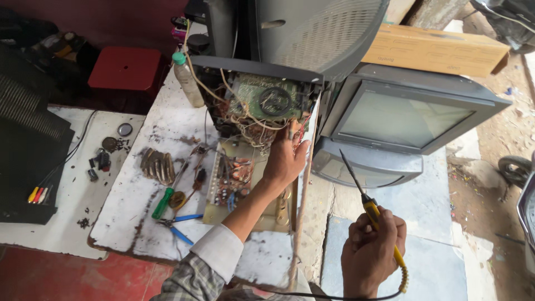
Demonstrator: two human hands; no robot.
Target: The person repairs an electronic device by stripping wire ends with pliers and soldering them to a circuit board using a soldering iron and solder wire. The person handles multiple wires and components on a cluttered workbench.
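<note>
My left hand (284, 159) reaches up to the opened back of a television set (312, 33). Its fingers are closed among the loose wires (253, 131) under the green circuit board (267, 100). Beneath my forearm a second board (231, 181) with small parts lies flat on the white table (139, 145). My right hand (370, 256) is lower right, apart from the set. It grips a soldering iron (368, 206) by its yellow handle, the dark tip pointing up and left and a coiled yellow cord hanging at the wrist.
A plastic bottle with a green cap (183, 81) stands by the set. A green-handled screwdriver (163, 203), blue-handled pliers (179, 226) and a finned metal part (157, 165) lie on the table. A grey tube television (401, 122) leans at right under a cardboard box (434, 50).
</note>
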